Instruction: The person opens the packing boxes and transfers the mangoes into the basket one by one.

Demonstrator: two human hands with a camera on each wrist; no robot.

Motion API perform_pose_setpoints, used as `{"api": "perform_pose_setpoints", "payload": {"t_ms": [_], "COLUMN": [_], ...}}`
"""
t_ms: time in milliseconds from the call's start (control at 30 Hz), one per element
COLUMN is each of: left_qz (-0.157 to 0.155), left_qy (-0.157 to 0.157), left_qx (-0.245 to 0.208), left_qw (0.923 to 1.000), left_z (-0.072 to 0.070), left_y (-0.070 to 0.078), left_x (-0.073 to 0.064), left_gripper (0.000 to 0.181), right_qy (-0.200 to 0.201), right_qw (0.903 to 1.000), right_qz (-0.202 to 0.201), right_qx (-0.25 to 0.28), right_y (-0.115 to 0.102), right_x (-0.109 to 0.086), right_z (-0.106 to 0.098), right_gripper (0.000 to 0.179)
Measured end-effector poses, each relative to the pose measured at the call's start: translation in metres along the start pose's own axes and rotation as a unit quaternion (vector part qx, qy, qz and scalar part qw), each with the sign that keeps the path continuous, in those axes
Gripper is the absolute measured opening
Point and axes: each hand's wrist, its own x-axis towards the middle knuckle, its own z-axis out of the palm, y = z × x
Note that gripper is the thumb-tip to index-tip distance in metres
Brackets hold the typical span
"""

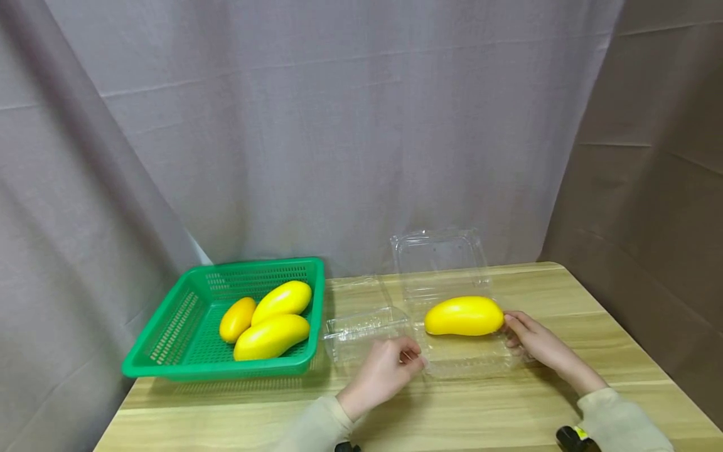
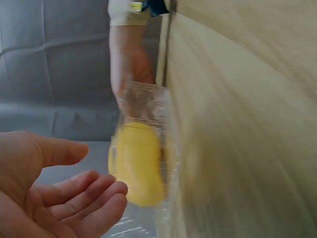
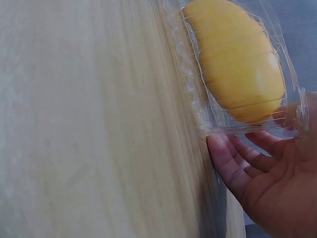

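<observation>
A yellow mango (image 1: 464, 316) lies in the base of a clear plastic clamshell box (image 1: 469, 367), whose lid (image 1: 440, 260) stands raised at the back. My right hand (image 1: 533, 342) grips the box's right end beside the mango. In the right wrist view, the thumb (image 3: 223, 153) is at the corner of the box and a fingertip reaches near the mango's end. My left hand (image 1: 386, 370) is by the box's front left corner, its fingers loosely bent. The left wrist view shows this hand (image 2: 59, 188) holding nothing.
On the left of the wooden table (image 1: 395, 420) stands a green basket (image 1: 186, 370) with several mangoes, three of them visible: one orange-yellow mango (image 1: 237, 319) and two yellow ones. Another clear plastic box (image 1: 361, 326) lies between basket and clamshell. A grey curtain (image 1: 339, 138) hangs behind.
</observation>
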Motion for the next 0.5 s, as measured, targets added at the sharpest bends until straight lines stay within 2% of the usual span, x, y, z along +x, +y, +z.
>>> {"api": "perform_pose_setpoints", "payload": {"t_ms": [300, 500], "left_qz": [-0.006, -0.022], "left_qy": [0.006, 0.010], "left_qx": [0.009, 0.007], "left_qw": [0.9999, 0.9997], "left_z": [0.011, 0.016], "left_y": [-0.008, -0.009], "left_x": [0.000, -0.001], "left_gripper": [0.030, 0.042], "right_qy": [-0.001, -0.001], "right_qw": [1.0000, 1.0000], "right_qz": [0.005, 0.005], "right_qx": [0.000, 0.002], "right_y": [-0.002, -0.002], "right_x": [0.000, -0.001], "right_z": [-0.001, -0.001], "right_gripper": [0.066, 0.065]}}
